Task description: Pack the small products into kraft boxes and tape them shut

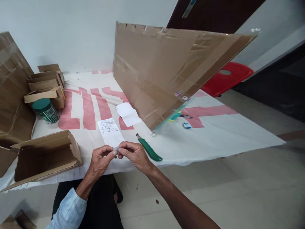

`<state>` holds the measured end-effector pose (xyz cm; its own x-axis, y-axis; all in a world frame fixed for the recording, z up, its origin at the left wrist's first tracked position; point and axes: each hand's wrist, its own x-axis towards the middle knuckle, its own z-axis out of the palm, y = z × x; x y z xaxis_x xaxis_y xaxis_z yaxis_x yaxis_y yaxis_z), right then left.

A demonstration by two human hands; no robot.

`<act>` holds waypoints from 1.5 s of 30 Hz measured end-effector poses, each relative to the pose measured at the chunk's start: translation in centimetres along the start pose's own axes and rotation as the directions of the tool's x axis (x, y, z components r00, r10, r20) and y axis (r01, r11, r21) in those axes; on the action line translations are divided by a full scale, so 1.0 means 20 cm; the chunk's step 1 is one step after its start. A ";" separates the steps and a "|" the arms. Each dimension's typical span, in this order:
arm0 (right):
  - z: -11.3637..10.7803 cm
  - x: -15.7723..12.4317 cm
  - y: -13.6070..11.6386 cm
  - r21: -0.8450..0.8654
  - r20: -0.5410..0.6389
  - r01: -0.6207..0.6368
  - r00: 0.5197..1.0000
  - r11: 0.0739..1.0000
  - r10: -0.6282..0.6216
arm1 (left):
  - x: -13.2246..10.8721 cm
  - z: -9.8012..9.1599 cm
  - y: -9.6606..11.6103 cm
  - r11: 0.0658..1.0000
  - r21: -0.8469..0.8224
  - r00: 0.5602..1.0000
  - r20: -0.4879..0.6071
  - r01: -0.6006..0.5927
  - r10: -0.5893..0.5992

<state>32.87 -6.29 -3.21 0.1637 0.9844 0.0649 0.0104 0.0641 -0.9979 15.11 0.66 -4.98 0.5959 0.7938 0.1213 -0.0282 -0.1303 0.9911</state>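
My left hand (102,160) and my right hand (134,154) meet at the table's near edge, fingertips pinched together. Between them is a small whitish piece (116,148), perhaps paper, mostly covered by the fingers. Just beyond the hands lies a white sheet (111,135) with rows of small drawn boxes. A second, creased white paper (128,115) rests behind it. To the right of my right hand is a green utility knife (150,149), its tip pointing away to the left.
An open cardboard box (45,156) sits at the left, with a green-lidded jar (46,110) and several small cartons (47,84) behind. A large cardboard panel (166,70) leans upright across the table (214,140). A blue-and-white item (186,126) and a red chair (228,79) are at right.
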 end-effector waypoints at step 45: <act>-0.34 0.68 0.50 -0.939 0.278 0.287 0.958 0.191 -0.076 | 0.10 -0.06 -0.43 0.508 0.795 0.943 0.287 -0.333 0.168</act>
<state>41.86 6.73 -12.36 -0.1180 0.9834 0.1381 0.9749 0.1411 -0.1722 15.71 4.10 -13.15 0.7876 0.5561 0.2654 0.4252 -0.8023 0.4189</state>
